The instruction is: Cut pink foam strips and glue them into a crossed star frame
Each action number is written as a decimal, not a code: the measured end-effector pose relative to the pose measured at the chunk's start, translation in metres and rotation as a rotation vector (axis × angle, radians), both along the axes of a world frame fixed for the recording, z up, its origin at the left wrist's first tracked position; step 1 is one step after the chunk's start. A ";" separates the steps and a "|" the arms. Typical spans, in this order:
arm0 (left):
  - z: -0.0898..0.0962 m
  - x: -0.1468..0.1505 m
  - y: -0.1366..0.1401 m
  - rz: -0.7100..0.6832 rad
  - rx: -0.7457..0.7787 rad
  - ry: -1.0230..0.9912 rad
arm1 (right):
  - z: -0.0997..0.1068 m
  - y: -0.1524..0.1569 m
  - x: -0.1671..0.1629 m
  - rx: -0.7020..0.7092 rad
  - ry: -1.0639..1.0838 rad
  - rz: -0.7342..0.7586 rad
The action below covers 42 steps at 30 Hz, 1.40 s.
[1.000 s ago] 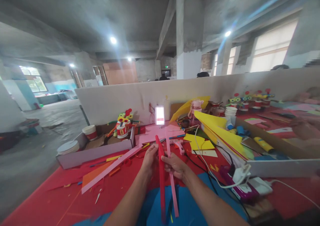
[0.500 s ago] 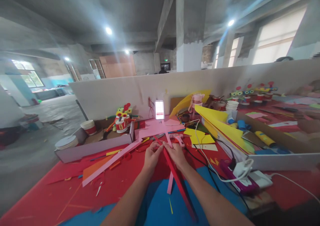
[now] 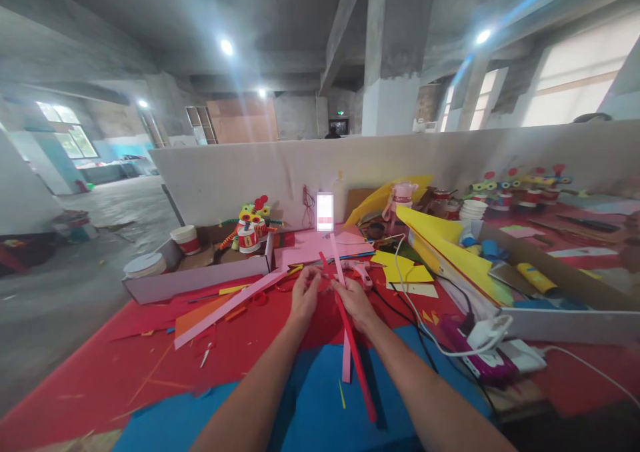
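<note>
In the head view, my right hand [image 3: 356,303] is closed with its fingertips on a long red strip [image 3: 359,365], which slants down toward me. A pink strip [image 3: 347,359] crosses under the red one and lies on the blue sheet [image 3: 320,389]. My left hand [image 3: 305,293] is beside it, slightly apart, its fingers bent into a pinch; whatever is between them is too small to make out. Just behind my hands a pink glue gun [image 3: 363,273] lies on the red table covering [image 3: 240,362]. Scissors with yellow parts [image 3: 295,270] lie beyond my left hand.
A shallow box [image 3: 200,280] at left holds paper-cup figures [image 3: 249,237]. At right stand a larger box [image 3: 565,322] with yellow sheets and a purple power strip [image 3: 475,352] with white cables. Another pink strip [image 3: 227,309] lies left. A white partition [image 3: 240,172] rises behind.
My left hand has come away from the red strip, leaving a small gap between the hands. The red strip stays with my right hand. The whole view has shifted slightly.
</note>
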<state>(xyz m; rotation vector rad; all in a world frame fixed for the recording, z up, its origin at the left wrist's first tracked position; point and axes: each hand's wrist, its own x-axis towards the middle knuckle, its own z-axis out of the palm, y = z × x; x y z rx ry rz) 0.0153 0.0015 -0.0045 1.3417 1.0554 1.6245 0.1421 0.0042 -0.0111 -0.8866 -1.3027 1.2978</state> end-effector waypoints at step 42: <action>0.013 -0.028 0.000 -0.177 -0.348 -0.327 | 0.008 -0.006 0.012 -0.180 -0.104 0.400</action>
